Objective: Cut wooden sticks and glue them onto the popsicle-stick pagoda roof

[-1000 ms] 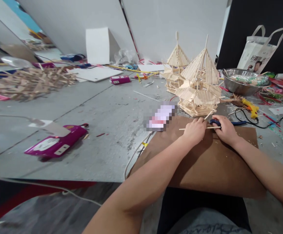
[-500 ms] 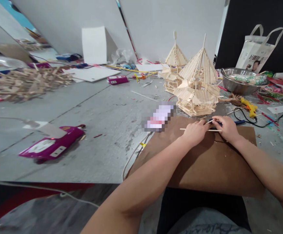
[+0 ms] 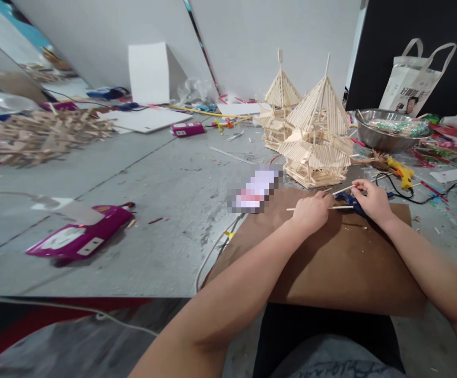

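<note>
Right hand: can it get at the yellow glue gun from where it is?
Probably yes: the glue gun lies just beyond the right hand, nothing tall between. A black cord loops nearby, and the hand seems to hold a thin stick.

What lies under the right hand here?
A blue tool shows beneath the right hand, near the far edge of the brown sheet. The hand covers part of it, so its full shape cannot be seen.

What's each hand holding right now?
Left hand: closed on a thin stick.
Right hand: pinching a second stick; whether it also grips the blue tool, I can't tell.
</note>
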Available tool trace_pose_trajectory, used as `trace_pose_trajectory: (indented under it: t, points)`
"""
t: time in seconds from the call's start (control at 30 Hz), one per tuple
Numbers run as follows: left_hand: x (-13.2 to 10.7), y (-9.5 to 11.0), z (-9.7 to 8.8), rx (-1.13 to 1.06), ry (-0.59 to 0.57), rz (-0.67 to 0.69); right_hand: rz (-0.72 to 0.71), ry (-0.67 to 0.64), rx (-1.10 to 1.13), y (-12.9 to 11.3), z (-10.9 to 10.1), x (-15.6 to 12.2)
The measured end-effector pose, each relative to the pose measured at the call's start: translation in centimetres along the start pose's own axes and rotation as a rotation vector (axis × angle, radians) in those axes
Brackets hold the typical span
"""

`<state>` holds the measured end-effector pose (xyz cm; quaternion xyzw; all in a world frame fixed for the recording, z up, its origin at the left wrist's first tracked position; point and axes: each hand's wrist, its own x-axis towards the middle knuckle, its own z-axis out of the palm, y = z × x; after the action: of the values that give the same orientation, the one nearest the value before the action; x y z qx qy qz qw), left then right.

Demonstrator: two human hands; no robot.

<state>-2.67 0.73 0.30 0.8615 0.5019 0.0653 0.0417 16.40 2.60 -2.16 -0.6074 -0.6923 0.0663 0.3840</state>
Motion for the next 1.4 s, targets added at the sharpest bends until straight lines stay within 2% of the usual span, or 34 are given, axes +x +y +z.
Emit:
trace_pose_trajectory:
  t: [0.23,0.3,0.43,0.5,0.57,0.67,0.77,0.9,1.0,1.1,1.23,1.4]
  points:
    - [0.4,-0.3,0.1,-0.193,0.126,-0.147,-0.057,-0.032,0.107,-0.5,0.2,-0.4]
    - [0.5,-0.5,0.1,-0.222,0.120,-0.124,-0.078,-0.045,0.134,-0.7,0.3,-0.6]
    - [0.5,-0.5,0.3,-0.211,0.075,0.020,-0.121,-0.063,0.175,-1.4,0.3,-1.0]
    - [0.5,-0.5,0.5,-0.226,0.091,0.007,-0.153,-0.039,0.233,-1.9,0.2,-1.2]
    - [0.5,-0.5,0.6,-0.300,0.158,-0.044,-0.160,0.010,0.334,-2.2,0.1,-1.2]
    - [0.6,-0.6,0.9,-0.484,0.311,-0.075,-0.071,0.069,0.544,-2.7,0.1,-1.1]
    - [0.7,-0.8,1.3,-0.661,0.400,-0.058,0.088,-0.011,0.725,-3.3,0.0,-1.0]
    - [0.7,-0.5,1.7,-0.735,0.343,-0.002,0.218,-0.225,0.849,-4.8,-0.3,-1.2]
    - [0.4,-0.2,1.7,-0.747,0.261,0.048,0.242,-0.275,0.884,-5.6,-0.5,-1.2]
    - [0.4,0.2,1.2,-0.815,0.267,0.054,0.253,-0.233,0.871,-5.9,-1.0,-0.5]
    - [1.0,0.3,-0.5,-1.001,0.405,-0.012,0.205,-0.200,0.825,-6.5,-2.0,1.4]
    - [2.4,0.1,-3.2,-1.145,0.361,0.028,0.111,-0.208,0.804,-8.0,-2.8,4.3]
